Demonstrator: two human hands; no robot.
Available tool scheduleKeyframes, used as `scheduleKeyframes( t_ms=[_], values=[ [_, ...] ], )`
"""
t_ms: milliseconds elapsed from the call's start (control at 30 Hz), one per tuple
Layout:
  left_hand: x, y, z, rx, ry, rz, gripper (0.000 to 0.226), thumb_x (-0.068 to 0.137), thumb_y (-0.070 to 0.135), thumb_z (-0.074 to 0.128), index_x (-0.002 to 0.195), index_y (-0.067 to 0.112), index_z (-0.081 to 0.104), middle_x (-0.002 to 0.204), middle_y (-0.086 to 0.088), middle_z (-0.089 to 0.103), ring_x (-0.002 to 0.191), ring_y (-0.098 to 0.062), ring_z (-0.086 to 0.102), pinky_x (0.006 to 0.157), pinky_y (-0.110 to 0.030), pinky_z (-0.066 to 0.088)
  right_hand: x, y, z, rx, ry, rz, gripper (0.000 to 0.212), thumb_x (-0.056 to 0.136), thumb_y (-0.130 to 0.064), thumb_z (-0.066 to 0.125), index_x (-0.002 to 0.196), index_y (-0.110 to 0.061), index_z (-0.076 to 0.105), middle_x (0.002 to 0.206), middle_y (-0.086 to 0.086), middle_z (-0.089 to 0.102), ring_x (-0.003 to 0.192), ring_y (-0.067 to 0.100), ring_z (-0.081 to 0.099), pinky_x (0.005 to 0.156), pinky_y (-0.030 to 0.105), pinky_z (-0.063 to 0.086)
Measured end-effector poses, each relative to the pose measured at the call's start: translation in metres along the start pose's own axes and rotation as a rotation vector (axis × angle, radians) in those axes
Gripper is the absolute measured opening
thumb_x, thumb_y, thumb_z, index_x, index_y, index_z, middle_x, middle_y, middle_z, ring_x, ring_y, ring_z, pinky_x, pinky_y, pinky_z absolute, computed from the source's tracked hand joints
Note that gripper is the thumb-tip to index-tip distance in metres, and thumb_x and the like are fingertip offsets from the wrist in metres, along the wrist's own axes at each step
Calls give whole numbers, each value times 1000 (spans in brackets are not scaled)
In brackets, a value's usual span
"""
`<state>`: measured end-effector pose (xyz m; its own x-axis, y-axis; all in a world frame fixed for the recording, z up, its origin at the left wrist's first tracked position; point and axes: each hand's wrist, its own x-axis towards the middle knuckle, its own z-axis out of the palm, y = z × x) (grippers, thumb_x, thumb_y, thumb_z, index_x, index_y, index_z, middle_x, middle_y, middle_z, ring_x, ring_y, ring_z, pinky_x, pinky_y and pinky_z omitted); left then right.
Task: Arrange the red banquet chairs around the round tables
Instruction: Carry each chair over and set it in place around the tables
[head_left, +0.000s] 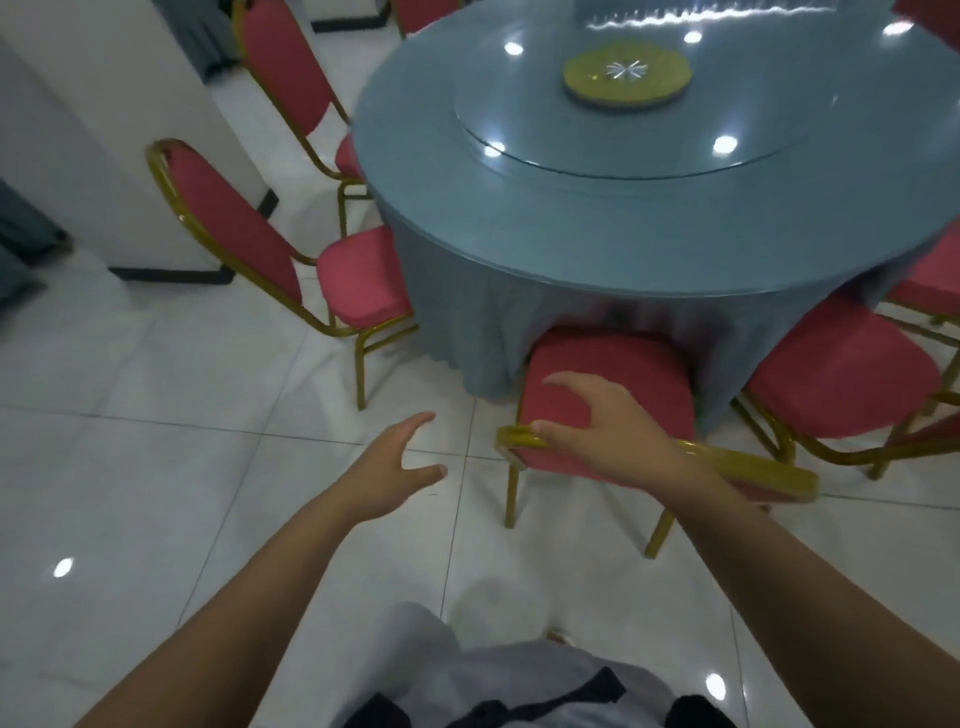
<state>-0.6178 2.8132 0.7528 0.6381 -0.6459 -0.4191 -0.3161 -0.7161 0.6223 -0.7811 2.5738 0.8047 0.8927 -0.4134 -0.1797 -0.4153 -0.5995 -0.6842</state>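
Observation:
A red banquet chair (618, 364) with a gold frame stands right in front of me, its seat front under the blue cloth of the round table (597, 228). My right hand (608, 431) spreads over the top rail of its back, thumb against the gold tube, fingers relaxed above the seat. My left hand (395, 467) hovers over the floor to the left of the chair, fingers apart, holding nothing. More red chairs ring the table: one at the left (353, 275), one behind it (285, 67), one at the right (841, 369).
A glass turntable with a gold disc (626, 78) sits on the table. A white pillar (104, 130) with a dark base stands at the left. Glossy white floor tiles (156, 467) stretch to the left and behind me. Another red seat (935, 280) shows at the right edge.

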Motion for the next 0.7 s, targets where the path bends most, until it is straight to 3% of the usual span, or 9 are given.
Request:
scheduleKeyframes(
  t_ms=[100,300,400,600,700],
  values=[
    [-9,-48,-35,-98,66,-99,68,89,42,67,147,42,31,157,8,28,142,-16,31,107,-31,30,31,-39,44,35,-70,-18,61,82,-55,66,137,-35,50,143,-7,49,127,20,50,107,45,40],
    [7,-134,-117,-190,172,-120,69,89,41,67,147,41,31,157,9,29,142,-14,30,108,-30,28,119,-114,120,4,-178,-15,64,85,-52,66,141,-29,46,145,-2,47,132,19,44,109,39,38],
    [21,-175,-166,-235,206,-88,66,89,41,67,145,43,32,155,11,30,139,-9,30,106,-26,28,159,-159,160,94,-181,26,66,85,-49,69,142,-28,45,147,-2,45,133,16,43,106,33,36],
    [39,-254,-273,-256,194,-82,68,88,42,67,146,45,31,155,13,28,130,-1,30,102,-23,29,222,-244,229,336,-120,124,72,82,-54,71,144,-32,42,152,-6,39,133,19,43,107,37,39],
    [63,-283,-330,-213,221,-83,67,89,39,67,147,41,33,155,9,31,136,-8,33,103,-24,30,257,-273,249,338,-129,114,72,81,-58,70,143,-36,41,151,-8,39,132,16,43,103,36,40]
  ],
)
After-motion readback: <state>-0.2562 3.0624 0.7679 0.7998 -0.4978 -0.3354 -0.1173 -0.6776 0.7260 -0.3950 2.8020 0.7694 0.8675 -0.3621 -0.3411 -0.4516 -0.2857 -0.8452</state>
